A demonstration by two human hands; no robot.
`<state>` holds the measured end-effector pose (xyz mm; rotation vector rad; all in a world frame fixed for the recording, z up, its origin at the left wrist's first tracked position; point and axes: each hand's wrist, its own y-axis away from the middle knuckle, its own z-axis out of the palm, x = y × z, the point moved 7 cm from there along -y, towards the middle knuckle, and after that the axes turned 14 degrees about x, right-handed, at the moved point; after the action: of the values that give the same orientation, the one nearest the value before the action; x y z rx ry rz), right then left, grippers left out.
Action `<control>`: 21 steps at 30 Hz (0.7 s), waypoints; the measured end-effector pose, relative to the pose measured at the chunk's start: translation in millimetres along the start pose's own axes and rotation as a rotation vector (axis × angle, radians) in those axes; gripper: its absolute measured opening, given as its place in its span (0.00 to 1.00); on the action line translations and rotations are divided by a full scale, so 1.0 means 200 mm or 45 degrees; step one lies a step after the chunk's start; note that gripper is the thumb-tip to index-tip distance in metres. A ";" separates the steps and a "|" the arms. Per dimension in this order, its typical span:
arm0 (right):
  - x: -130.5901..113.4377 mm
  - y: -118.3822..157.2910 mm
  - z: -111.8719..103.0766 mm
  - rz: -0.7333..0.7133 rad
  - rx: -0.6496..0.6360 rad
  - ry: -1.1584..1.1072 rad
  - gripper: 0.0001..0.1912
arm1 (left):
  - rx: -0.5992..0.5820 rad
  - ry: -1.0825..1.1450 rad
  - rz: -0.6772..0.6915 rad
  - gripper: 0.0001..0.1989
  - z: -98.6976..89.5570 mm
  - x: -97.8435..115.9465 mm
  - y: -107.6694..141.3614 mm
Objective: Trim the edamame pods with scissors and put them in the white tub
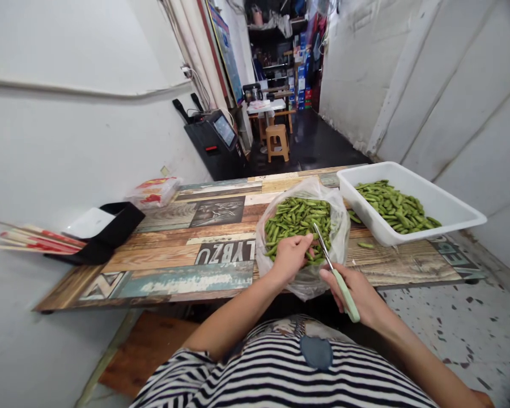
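Have a green pod (315, 236) pinched in the fingertips of the left hand (293, 258), just above the pods heaped (297, 218) in a clear plastic bag (343, 222). Have scissors (345, 296) with pale green handles grasped in the right hand (359, 292), blades pointing up and away beside the pinched pod; cannot tell from here whether parted or closed. Can see, right of the bag, a white tub (454, 214) with more pods (393, 207) inside, and one loose pod (366, 245) on the table in front of it. Find everything so far on a patterned wood-plank table (153, 249), with a crinkled packet (155, 191) at its far left and, nearer, a black holder (127, 222) beside red and pale sticks (38, 241). Beyond the table, can make out a black machine with a screen (216, 139), a tan stool (277, 141) and stacked boxes (301, 85) farther back.
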<state>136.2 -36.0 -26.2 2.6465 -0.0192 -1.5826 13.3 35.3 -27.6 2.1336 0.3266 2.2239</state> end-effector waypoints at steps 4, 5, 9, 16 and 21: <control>0.06 -0.01 0.01 0.117 -0.005 -0.144 0.19 | -0.042 -0.005 -0.065 0.21 -0.02 0.02 -0.01; 0.07 -0.01 0.02 0.127 -0.019 -0.191 0.18 | -0.036 -0.003 -0.081 0.20 -0.03 0.04 -0.02; 0.14 0.02 0.03 0.213 -0.062 -0.364 0.21 | -0.023 0.005 0.041 0.18 0.03 0.24 -0.08; 0.17 0.15 -0.01 0.211 -0.096 -0.542 0.22 | -0.069 -0.102 0.515 0.15 0.68 0.70 -0.31; 0.24 0.22 -0.10 0.256 -0.066 -0.559 0.23 | -0.443 -0.499 0.359 0.26 1.12 0.59 -0.48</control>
<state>178.5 -81.7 -56.7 2.1279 -0.2500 -2.0154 218.7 176.2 77.4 2.4461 -0.3698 1.7387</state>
